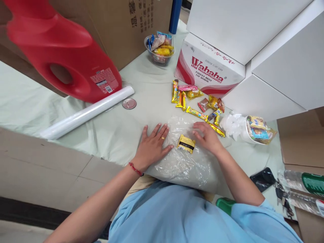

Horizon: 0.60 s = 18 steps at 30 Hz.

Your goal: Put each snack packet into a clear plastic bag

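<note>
Shirt | left fingers on film | right fingers perhaps touching packet

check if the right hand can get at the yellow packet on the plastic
Probably yes: the right hand is just beside the yellow packet, with nothing visible between them, and the packet lies on top of the clear plastic.

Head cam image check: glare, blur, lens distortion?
Head view: scattered bright glints on the clear plastic film, which blur its edges into the pale cloth; head view: big lettering on the Wahaha box is readable, fine print on the red jug isn't; head view: jug and box lean in different directions, probably wide-angle distortion plus camera tilt.
</note>
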### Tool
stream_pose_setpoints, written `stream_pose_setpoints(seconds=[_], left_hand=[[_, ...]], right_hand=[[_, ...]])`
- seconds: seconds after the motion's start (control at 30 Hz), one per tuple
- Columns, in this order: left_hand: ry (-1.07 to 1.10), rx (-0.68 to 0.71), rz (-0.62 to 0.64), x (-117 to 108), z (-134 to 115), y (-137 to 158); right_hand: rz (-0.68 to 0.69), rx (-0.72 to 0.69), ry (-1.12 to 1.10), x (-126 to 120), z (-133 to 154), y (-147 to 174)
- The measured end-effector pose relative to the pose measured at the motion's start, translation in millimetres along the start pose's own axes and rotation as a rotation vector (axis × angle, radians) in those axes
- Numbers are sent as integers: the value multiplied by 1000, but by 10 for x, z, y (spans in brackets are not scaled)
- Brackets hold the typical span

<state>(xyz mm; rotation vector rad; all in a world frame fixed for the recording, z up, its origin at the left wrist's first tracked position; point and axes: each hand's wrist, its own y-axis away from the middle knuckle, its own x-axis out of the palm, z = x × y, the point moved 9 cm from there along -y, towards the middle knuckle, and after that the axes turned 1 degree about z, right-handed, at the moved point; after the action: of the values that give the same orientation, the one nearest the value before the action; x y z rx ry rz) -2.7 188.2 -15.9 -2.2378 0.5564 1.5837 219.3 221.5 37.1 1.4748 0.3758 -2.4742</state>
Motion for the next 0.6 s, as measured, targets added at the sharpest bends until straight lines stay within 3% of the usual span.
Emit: stream_pose_setpoints(seconds=[0.1,0.2,0.3,0.37,0.47,0.6], left_hand=[[-7,0,12,-6,-2,-9],[-20,-3,15,-20,-5,-16],[-34,-6,13,-30,-6,-16],[-41,-9,10,-35,-4,-14],[-45,-10,7,-42,-1,-8],[-38,-3,-1,-39,2,-3]], right_hand=[[-37,136,109,-224,-378,-489],[-129,161,249,-392,-548,-1100],[-159,115,337,-353,-534,-1677],[-89,81,358,-203,-493,-1960],[-23,80,376,-63,-427,-2137],[-231,146,363,-346,-304,-1856]])
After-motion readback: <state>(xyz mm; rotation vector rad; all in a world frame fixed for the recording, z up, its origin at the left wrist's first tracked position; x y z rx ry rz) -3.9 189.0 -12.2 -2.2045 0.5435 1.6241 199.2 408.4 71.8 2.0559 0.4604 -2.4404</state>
